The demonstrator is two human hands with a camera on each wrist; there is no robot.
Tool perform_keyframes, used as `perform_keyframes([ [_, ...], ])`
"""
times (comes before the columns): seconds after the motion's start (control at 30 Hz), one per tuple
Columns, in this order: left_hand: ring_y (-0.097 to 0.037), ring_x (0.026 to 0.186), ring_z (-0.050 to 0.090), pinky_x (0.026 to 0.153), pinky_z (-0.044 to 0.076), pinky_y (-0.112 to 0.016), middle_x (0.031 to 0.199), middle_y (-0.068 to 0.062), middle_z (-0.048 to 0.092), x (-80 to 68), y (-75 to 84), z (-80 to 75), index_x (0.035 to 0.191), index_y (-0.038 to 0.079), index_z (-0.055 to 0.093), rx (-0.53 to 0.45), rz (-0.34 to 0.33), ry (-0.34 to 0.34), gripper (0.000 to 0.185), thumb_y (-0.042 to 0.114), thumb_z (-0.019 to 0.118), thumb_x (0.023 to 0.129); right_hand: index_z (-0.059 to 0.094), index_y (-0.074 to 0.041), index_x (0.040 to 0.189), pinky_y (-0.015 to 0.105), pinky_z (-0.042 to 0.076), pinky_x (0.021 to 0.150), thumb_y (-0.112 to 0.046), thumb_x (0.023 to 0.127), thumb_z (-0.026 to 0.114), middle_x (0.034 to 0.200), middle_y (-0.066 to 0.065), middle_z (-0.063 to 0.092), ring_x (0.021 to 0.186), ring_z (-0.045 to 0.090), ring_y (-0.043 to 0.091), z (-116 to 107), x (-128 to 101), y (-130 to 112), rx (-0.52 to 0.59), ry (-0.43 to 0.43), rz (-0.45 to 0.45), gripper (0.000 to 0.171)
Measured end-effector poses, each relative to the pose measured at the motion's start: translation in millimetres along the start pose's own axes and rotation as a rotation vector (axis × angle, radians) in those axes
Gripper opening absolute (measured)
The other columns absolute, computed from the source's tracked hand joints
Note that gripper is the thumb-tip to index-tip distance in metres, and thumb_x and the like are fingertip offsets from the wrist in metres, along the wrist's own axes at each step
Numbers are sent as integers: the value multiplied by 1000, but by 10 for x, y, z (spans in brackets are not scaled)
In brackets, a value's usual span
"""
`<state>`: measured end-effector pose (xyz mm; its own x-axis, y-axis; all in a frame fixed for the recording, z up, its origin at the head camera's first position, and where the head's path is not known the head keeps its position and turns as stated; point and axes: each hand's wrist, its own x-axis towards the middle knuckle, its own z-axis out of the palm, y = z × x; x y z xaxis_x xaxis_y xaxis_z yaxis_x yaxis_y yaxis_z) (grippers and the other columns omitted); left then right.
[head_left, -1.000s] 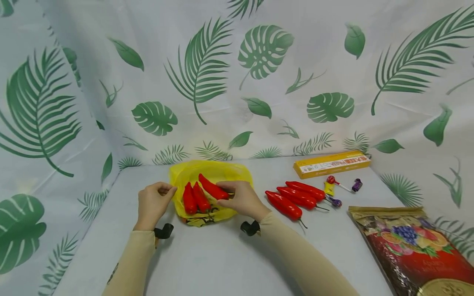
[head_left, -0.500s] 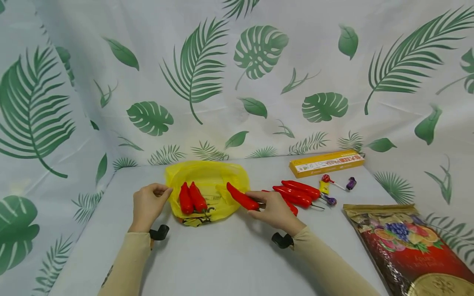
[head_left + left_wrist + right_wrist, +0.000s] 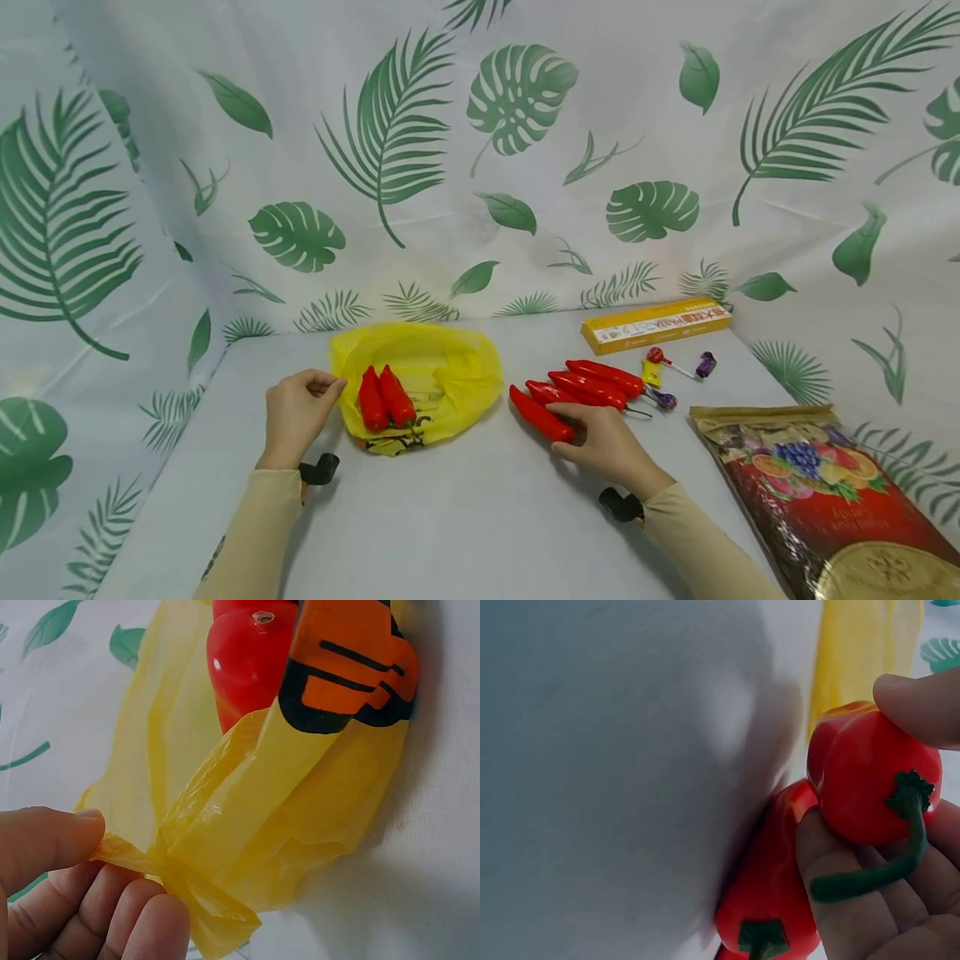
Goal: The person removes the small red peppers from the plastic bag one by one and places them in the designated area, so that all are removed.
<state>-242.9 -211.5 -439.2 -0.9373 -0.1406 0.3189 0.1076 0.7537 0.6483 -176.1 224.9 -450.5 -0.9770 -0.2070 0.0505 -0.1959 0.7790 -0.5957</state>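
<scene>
A yellow plastic bag (image 3: 435, 375) lies on the table with two red chili peppers (image 3: 382, 398) on it. My left hand (image 3: 296, 412) pinches the bag's left edge; the left wrist view shows thumb and fingers (image 3: 90, 892) gripping a twisted bit of the bag (image 3: 247, 825). My right hand (image 3: 603, 437) holds a red chili pepper (image 3: 540, 414) low over the table, right of the bag, beside a pile of three more red peppers (image 3: 596, 383). In the right wrist view the held pepper (image 3: 870, 776) sits between thumb and fingers, its green stem across my fingers.
A long yellow box (image 3: 656, 323) lies at the back right, with wrapped lollipops (image 3: 667, 371) in front of it. A large red snack bag (image 3: 840, 500) lies at the right front. Leaf-print cloth (image 3: 480, 150) walls in the white table (image 3: 465, 508).
My right hand has carried one red pepper from the yellow bag rightward and down to the pile of peppers. Two peppers stay on the bag. My left hand keeps its pinch.
</scene>
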Motion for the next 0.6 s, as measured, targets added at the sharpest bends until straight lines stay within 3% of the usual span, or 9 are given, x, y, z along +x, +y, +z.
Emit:
perform_keyframes([
  [0.13, -23, 71, 66, 62, 51, -26, 85, -14, 77, 2, 8, -4, 94, 3, 79, 3, -2, -7, 21, 24, 77, 95, 67, -10, 138, 49, 60, 95, -18, 84, 87, 137, 13, 69, 120, 63, 31, -13, -55, 55, -17, -4, 4, 58],
  [0.37, -22, 70, 66, 61, 50, -26, 84, -13, 77, 5, 1, 8, 93, 4, 79, 3, 9, 0, 21, 24, 77, 95, 68, -9, 136, 43, 63, 89, -17, 82, 89, 133, 13, 71, 109, 66, 24, -33, -125, 86, -65, -10, 33, 59],
  [0.6, -23, 70, 66, 61, 50, -27, 85, -13, 77, -2, 13, 11, 93, 4, 79, 2, 5, -7, 21, 25, 77, 95, 66, -5, 138, 50, 60, 96, -13, 82, 88, 138, 15, 69, 122, 67, 34, -42, -174, 82, -109, 16, -9, 60],
])
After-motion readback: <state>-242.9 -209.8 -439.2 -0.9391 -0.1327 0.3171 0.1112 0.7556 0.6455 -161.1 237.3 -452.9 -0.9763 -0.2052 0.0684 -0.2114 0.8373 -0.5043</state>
